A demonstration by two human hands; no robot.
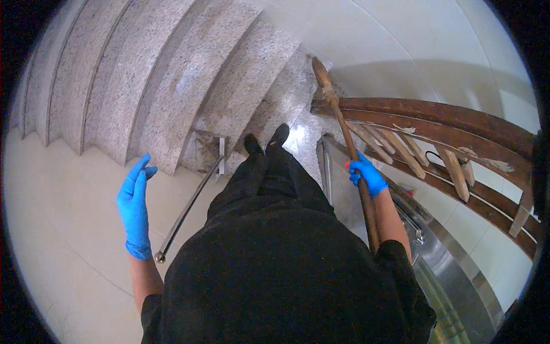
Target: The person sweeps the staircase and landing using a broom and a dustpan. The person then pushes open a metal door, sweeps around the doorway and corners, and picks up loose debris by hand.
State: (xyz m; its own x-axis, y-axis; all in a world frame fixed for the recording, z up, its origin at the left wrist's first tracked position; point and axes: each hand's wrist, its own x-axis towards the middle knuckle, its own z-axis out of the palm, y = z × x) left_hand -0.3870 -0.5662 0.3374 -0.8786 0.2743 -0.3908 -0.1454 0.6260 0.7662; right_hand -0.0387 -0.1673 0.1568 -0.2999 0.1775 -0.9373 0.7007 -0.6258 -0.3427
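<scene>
My right hand [368, 175], in a blue glove, is closed around a long wooden pole [345, 127]. The pole's far end, with a wrapping tied around it, reaches the speckled stone floor near the wall; its near end passes beside my right arm. My left hand [135, 202], also in a blue glove, is raised at the left, holding nothing, with its fingers extended and thumb apart. Between that hand and my body slants a thin metal rod [189, 210] with a round knob at its near end.
Speckled stone steps [172, 73] fill the upper left. Leaning at the right is a dark wooden frame [429, 114] with pale wooden slats. A metal-edged surface [455, 266] lies at the lower right. Pale walls [60, 206] border the stairs.
</scene>
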